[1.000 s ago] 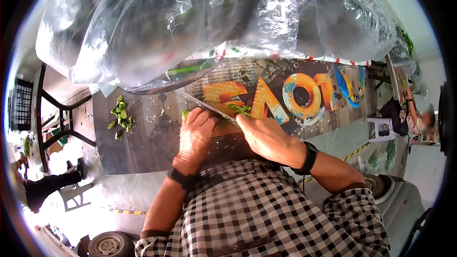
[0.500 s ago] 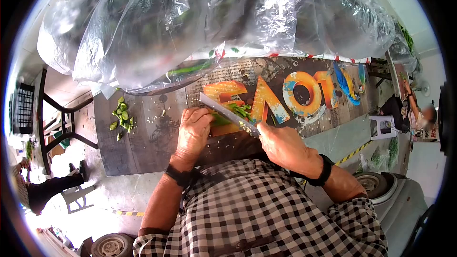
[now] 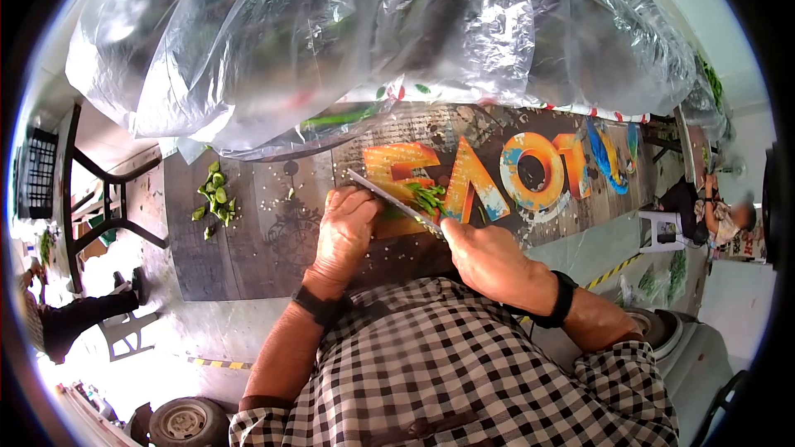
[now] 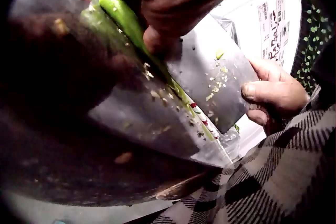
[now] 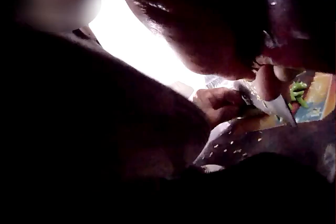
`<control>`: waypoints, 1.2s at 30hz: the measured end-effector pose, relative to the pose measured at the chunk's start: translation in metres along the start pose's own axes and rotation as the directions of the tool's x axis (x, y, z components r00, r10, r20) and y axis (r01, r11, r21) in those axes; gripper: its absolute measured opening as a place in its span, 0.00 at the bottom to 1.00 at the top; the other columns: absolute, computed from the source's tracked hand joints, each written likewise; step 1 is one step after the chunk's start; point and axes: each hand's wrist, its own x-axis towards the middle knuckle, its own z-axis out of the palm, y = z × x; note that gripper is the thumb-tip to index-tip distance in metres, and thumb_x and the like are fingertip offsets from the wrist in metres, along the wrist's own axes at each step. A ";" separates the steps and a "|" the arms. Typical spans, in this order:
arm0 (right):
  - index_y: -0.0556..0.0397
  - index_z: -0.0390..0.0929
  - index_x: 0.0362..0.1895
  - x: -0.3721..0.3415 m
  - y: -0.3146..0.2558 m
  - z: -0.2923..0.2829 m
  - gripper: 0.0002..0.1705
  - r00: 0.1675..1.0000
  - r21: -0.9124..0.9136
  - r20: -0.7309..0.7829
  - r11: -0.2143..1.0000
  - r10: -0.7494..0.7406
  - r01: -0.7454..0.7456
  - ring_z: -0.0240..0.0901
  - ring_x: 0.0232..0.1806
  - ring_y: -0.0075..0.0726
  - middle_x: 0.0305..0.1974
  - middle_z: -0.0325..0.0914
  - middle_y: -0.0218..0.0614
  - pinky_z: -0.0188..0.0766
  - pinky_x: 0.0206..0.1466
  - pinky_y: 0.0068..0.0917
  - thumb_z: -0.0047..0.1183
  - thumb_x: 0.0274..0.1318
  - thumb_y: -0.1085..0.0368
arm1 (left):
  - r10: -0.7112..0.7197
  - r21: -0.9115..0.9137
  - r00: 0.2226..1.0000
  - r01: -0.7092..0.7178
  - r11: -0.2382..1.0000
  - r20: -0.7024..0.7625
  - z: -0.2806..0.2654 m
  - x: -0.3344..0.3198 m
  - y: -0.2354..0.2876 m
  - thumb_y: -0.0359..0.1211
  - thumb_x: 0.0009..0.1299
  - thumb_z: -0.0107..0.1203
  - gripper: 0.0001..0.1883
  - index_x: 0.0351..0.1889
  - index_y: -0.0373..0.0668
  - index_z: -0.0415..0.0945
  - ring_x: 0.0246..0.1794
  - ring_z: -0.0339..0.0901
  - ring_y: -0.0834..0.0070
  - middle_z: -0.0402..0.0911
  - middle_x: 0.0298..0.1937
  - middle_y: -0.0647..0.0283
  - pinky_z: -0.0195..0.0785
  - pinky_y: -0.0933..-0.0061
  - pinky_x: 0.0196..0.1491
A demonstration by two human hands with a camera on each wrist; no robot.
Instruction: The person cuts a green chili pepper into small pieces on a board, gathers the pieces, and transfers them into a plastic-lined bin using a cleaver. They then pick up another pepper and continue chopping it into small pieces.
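Note:
The right hand [image 3: 489, 261] grips the handle end of a wide-bladed knife [image 3: 389, 200], which slants up and left across the table to beside the left hand [image 3: 346, 228]. In the left wrist view, curled fingers of the left hand [image 4: 163, 3] hold a green pepper [image 4: 122, 16] against the blade [image 4: 210, 71], which has pale seeds stuck on it; the right hand [image 4: 278, 90] is at the blade's far end. Cut green pieces [image 3: 426, 197] lie just beyond the knife. The right wrist view is mostly dark, with the blade [image 5: 281, 109] and green strips [image 5: 298, 94] at its right.
Behind the hands, a large clear plastic cover [image 3: 248, 58] spans the back of the wooden table [image 3: 207, 269]. Green pepper tops [image 3: 217, 194] and scattered seeds lie at the table's left. A person [image 3: 719, 215] sits at the far right, near a white stool [image 3: 662, 230].
Between the earlier views the knife and right hand shifted right, away from the left hand's fingers; since then the blade has moved slightly. The left hand stays by the pepper.

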 end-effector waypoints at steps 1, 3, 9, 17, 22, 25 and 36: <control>0.63 0.64 0.44 0.005 -0.004 -0.002 0.16 1.000 -0.004 0.023 1.000 0.018 -0.018 0.74 0.20 0.51 0.22 0.74 0.45 0.68 0.21 0.42 0.52 0.52 0.74 | -0.008 -0.001 1.000 0.008 1.000 0.005 0.000 0.000 0.000 0.21 0.54 0.59 0.11 0.34 0.41 0.81 0.47 0.74 0.58 0.80 0.40 0.61 0.69 0.63 0.52; 0.64 0.64 0.45 0.017 -0.004 0.008 0.15 1.000 -0.002 -0.014 1.000 -0.022 0.022 0.75 0.20 0.51 0.22 0.74 0.46 0.68 0.20 0.42 0.51 0.52 0.74 | 0.001 0.003 1.000 -0.001 1.000 -0.014 0.001 0.001 0.002 0.21 0.54 0.59 0.10 0.33 0.41 0.81 0.47 0.74 0.58 0.80 0.38 0.61 0.69 0.63 0.52; 0.61 0.64 0.40 0.050 -0.014 0.021 0.09 0.972 -0.102 -0.187 0.987 -0.143 0.126 0.76 0.20 0.49 0.21 0.74 0.46 0.69 0.19 0.41 0.48 0.55 0.74 | 0.000 -0.011 1.000 0.000 1.000 -0.014 -0.002 0.000 0.003 0.22 0.55 0.60 0.09 0.33 0.42 0.80 0.47 0.74 0.57 0.80 0.39 0.61 0.69 0.62 0.51; 0.60 0.63 0.43 -0.005 0.016 0.014 0.15 0.997 -0.064 -0.077 0.998 0.000 -0.005 0.72 0.20 0.50 0.23 0.72 0.43 0.66 0.21 0.39 0.52 0.53 0.74 | -0.005 -0.018 1.000 0.005 1.000 -0.020 0.000 -0.002 0.000 0.21 0.53 0.61 0.10 0.34 0.41 0.79 0.48 0.74 0.58 0.79 0.41 0.61 0.70 0.62 0.52; 0.62 0.64 0.46 -0.007 0.005 0.014 0.17 0.991 -0.065 -0.130 0.998 0.000 -0.008 0.72 0.20 0.47 0.23 0.72 0.40 0.65 0.21 0.37 0.53 0.53 0.72 | 0.001 -0.008 0.999 -0.001 1.000 -0.034 0.002 -0.005 -0.003 0.21 0.51 0.60 0.11 0.33 0.41 0.78 0.48 0.73 0.57 0.77 0.41 0.62 0.70 0.61 0.51; 0.62 0.65 0.46 -0.009 0.000 0.009 0.17 0.996 -0.064 -0.088 0.998 0.012 -0.018 0.72 0.20 0.46 0.23 0.72 0.40 0.66 0.21 0.37 0.54 0.54 0.72 | -0.030 0.002 1.000 0.030 1.000 0.002 0.002 -0.005 -0.004 0.20 0.51 0.61 0.11 0.33 0.41 0.81 0.49 0.74 0.58 0.79 0.43 0.62 0.71 0.63 0.51; 0.61 0.64 0.42 -0.005 0.001 0.007 0.13 0.999 0.002 -0.048 1.000 0.013 -0.013 0.72 0.18 0.50 0.18 0.71 0.43 0.66 0.20 0.42 0.52 0.55 0.72 | -0.046 -0.018 0.999 0.045 0.999 -0.023 0.003 -0.005 -0.002 0.21 0.53 0.61 0.10 0.32 0.42 0.81 0.48 0.75 0.58 0.80 0.42 0.62 0.71 0.63 0.51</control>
